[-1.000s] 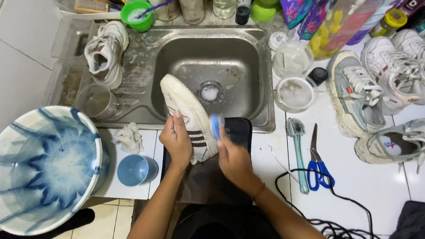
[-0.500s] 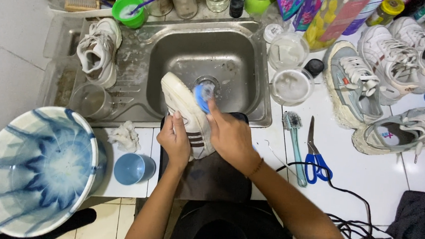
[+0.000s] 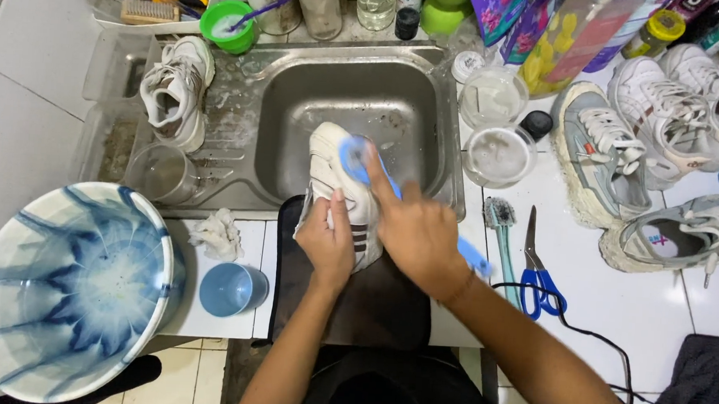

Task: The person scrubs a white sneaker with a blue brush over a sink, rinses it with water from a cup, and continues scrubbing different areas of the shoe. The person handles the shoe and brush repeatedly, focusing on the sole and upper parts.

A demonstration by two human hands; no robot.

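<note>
At far left, a large blue-and-white streaked plastic basin (image 3: 68,285) stands on the counter, its lower rim cut off by the frame. Beside it sit a small blue plastic cup (image 3: 230,289) and a crumpled white cloth (image 3: 217,234). A worn white sneaker (image 3: 173,90) rests on the drainboard of the stainless steel sink (image 3: 431,91).

The left hand (image 3: 327,244) is closed around the heel of a white striped sneaker (image 3: 330,169), which lies tilted over the front rim of the sink, toe over the basin. The right hand (image 3: 417,230) is clenched on a blue plastic brush (image 3: 353,159); the head presses on the shoe's upper and is motion-blurred, so the bristles cannot be made out. Compared with half a second ago, the brush head sits nearer the toe.

Along the back edge, purple and yellow soft packages (image 3: 549,32) are cut off at the top. At right lie blue-handled scissors (image 3: 539,273) and grey-and-white sneakers (image 3: 600,157).
</note>
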